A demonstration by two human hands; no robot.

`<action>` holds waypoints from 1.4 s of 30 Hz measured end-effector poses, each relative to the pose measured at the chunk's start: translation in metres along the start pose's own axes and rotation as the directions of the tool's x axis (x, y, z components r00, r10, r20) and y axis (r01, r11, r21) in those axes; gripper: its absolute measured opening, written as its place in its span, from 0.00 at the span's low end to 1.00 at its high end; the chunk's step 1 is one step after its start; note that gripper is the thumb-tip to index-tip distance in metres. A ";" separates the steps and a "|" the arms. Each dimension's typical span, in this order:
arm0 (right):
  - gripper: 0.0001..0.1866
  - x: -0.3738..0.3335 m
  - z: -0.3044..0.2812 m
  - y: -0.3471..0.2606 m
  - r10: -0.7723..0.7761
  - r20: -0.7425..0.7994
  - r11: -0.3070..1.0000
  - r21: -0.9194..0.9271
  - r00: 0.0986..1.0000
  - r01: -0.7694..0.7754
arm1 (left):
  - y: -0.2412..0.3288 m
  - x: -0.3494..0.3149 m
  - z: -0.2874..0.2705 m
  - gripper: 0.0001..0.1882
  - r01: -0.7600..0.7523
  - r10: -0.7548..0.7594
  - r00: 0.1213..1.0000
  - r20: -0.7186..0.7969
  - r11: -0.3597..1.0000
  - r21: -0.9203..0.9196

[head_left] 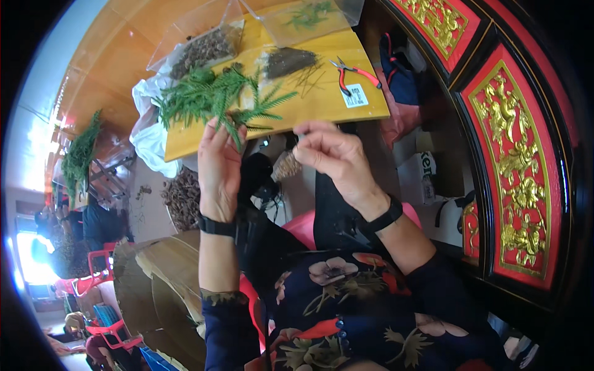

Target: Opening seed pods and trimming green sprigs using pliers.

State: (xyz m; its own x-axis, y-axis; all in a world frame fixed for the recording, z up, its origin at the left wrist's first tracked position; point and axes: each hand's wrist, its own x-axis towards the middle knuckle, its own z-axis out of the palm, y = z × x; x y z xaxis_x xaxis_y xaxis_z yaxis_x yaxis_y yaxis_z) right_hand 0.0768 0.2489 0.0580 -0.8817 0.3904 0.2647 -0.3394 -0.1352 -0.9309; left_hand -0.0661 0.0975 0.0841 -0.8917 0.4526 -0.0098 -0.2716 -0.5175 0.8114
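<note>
Near the front edge of the yellow wooden board, my left hand [221,164] pinches a green artificial-looking evergreen sprig [260,110], its needled tips spreading up and right. Something small and brown shows at the sprig's base by my fingertips. To the right, apart from it, my right hand [337,154] is closed, thumb and forefinger pressed together; whatever is between them is too small to make out. A heap of similar green sprigs [192,96] lies just beyond my left hand. Farther back rests a bundle of thin dark wires [289,63], some strewn loose.
Red-handled pliers [355,76] lie by a white printed card [354,96] on the board [315,105]. Behind stand a clear box of brown cones [207,49] and a clear tray [278,34]. A white plastic bag [148,123] hangs at left; a red-and-gold carved panel [520,167] stands right.
</note>
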 end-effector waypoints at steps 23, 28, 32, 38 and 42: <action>0.04 -0.034 0.032 -0.020 -0.168 0.571 0.744 -0.461 0.804 0.483 | -0.008 -0.142 -0.006 0.17 -0.261 0.280 0.954 0.111 0.588 0.766; 0.04 -0.032 0.027 -0.031 -0.142 0.454 0.731 -0.551 0.879 0.402 | -0.011 -0.143 -0.012 0.12 -0.117 0.162 0.987 -0.004 0.728 0.676; 0.03 -0.032 0.032 -0.044 -0.275 0.287 0.733 -0.555 0.918 0.393 | -0.016 -0.143 -0.009 0.09 -0.188 0.275 0.960 -0.059 0.784 0.592; 0.03 -0.050 0.050 -0.048 -0.248 0.289 0.778 -0.509 0.924 0.368 | -0.019 -0.146 -0.005 0.07 -0.240 0.362 0.930 -0.060 0.724 0.647; 0.02 -0.053 0.059 -0.034 -0.305 0.226 0.840 -0.394 0.925 0.373 | -0.018 -0.148 -0.001 0.06 -0.280 0.420 0.907 -0.027 0.649 0.707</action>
State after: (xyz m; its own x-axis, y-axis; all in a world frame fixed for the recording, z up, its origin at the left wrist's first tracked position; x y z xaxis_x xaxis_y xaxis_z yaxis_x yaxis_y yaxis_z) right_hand 0.1160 0.1784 0.0907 -0.7865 0.1965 0.5855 -0.4849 0.3906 -0.7825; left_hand 0.0705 0.0391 0.0703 -0.9326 0.1741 0.3161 0.3291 0.0510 0.9429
